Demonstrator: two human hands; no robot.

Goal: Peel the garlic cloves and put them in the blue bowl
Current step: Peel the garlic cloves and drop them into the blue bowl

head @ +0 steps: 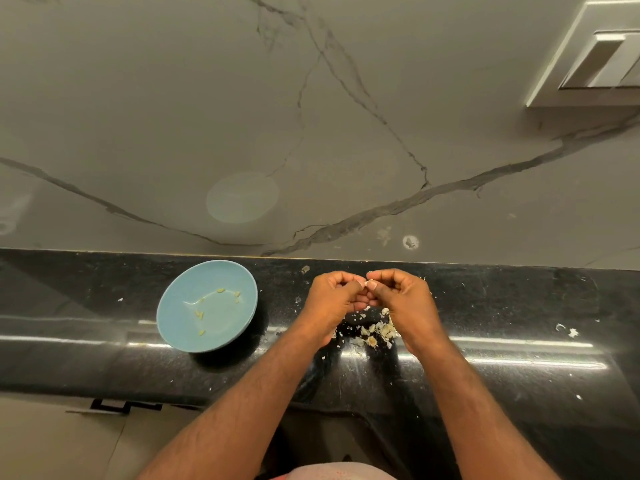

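Bare forearms cross the near edge of the black polished stone counter. The left hand and right hand, fingers curled, pinch one small pale garlic clove above a heap of papery skins mid-counter. The clove is probably light, firm and slippery once bare, so it is best nipped at its ends. The round blue bowl, to the left near the back edge, holds peeled cloves.

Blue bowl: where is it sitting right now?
In the head view, the blue bowl sits on the black counter, just left of the left hand, close to the marble wall.
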